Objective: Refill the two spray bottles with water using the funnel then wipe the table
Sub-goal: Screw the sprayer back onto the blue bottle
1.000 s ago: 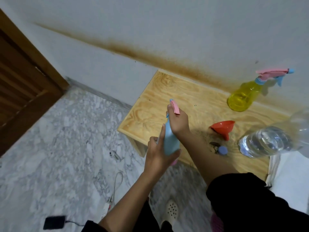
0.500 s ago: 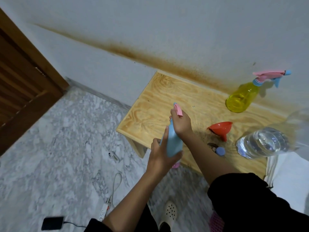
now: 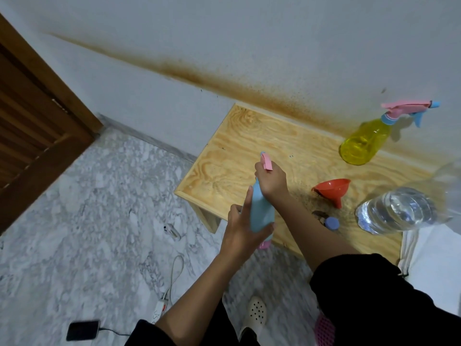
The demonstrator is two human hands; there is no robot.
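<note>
Blue spray bottle [image 3: 260,211] (smooth plastic) | left hand [image 3: 240,236] grips body | right hand [image 3: 272,182] grips pink sprayer head [image 3: 266,163]

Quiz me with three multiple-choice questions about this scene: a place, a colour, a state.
1. Where is the orange funnel?
A. on the floor
B. on the wooden table
C. in a sink

2. What colour is the spray bottle beside the wall?
A. yellow
B. green
C. black

3. How is the blue spray bottle held?
A. lying untouched
B. by one hand
C. by both hands

Answers:
1 B: the funnel lies on its side on the tabletop.
2 A: its see-through body is yellow, under a pink head.
3 C: the left hand grips its body and the right hand grips its pink head.
</note>
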